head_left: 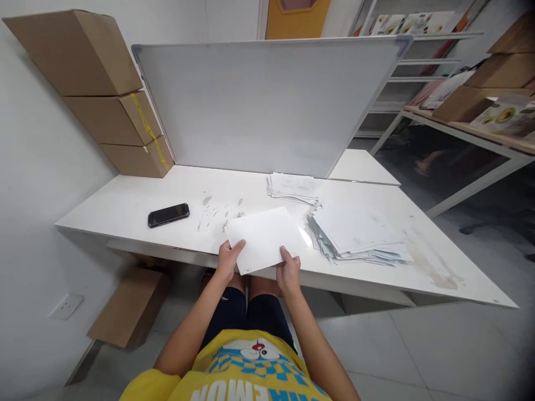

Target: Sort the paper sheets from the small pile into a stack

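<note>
A white sheet of paper [265, 236] is held between my two hands over the front edge of the white table; whether it is one sheet or a few, I cannot tell. My left hand [228, 260] grips its left edge, thumb on top and fingers underneath. At the lower right edge, my right hand [288, 271] pinches it the same way. Just right of the paper lies a thick, uneven stack of papers [359, 231]. Behind it sits a smaller pile of papers [292, 186].
A black phone [168, 215] lies on the table's left part. Grey smudges mark the tabletop [125, 195]. A whiteboard [267, 106] stands along the back. Cardboard boxes [100, 120] are stacked at the left, and another carton [129, 306] sits on the floor.
</note>
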{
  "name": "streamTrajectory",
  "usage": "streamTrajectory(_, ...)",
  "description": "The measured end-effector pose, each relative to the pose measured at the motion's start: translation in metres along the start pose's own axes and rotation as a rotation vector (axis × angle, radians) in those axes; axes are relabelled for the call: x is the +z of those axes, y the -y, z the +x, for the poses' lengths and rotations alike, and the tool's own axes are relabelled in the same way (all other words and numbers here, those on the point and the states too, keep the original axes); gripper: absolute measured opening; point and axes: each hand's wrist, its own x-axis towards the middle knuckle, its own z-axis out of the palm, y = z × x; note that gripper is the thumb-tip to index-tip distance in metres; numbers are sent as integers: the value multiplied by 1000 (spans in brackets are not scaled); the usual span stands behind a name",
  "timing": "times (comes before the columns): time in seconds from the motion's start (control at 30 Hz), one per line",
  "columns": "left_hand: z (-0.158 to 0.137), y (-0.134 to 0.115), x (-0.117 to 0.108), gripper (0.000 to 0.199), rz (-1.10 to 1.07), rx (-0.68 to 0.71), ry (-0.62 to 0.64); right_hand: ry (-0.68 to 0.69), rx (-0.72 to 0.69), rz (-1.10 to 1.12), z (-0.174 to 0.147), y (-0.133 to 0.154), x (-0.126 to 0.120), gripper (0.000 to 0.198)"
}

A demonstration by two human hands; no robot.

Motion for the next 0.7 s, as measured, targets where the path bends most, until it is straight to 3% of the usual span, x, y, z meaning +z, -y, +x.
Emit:
streamTrajectory(0.23, -4, 5, -13, 50, 164, 126, 10, -81, 88, -4, -3, 0, -17, 40)
streamTrajectory(0.4, -4, 4, -16, 48, 211, 203, -14, -89, 1, -53, 11, -5, -33, 26)
streamTrajectory(0.57, 4, -8, -21, 51, 198, 305, -133, -167, -132, -123, 39, 8, -50, 23)
streamTrajectory(0.7, 11, -23, -31, 55, 193, 377, -329, -308, -263, -200, 56, 28, -59, 20)
